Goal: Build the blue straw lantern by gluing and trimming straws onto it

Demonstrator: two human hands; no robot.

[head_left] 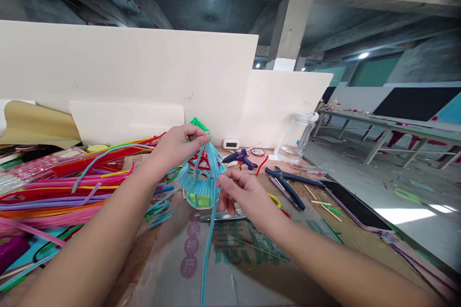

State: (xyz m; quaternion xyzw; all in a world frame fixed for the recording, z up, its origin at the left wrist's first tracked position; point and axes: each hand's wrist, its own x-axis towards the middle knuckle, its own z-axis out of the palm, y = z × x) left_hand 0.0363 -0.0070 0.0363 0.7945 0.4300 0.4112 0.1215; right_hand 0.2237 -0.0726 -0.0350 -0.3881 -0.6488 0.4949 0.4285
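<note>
Your left fingers (202,141) are pinched together near the peak of the little blue-and-red pavilion model (194,183), which sits just below them. Nearer its skirt, your right fingers (226,183) close lightly on a soft-looking blue strand (208,254), its length dropping toward you. Beyond them, a hard-plastic glue gun (240,157); underneath, glossy clear sheeting (162,264).

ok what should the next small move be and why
Probably draw the long blue strip snug against the model with the right hand, which seems to hold it at the model's side, while the left hand pinches near the top and the tail trails below.
</note>
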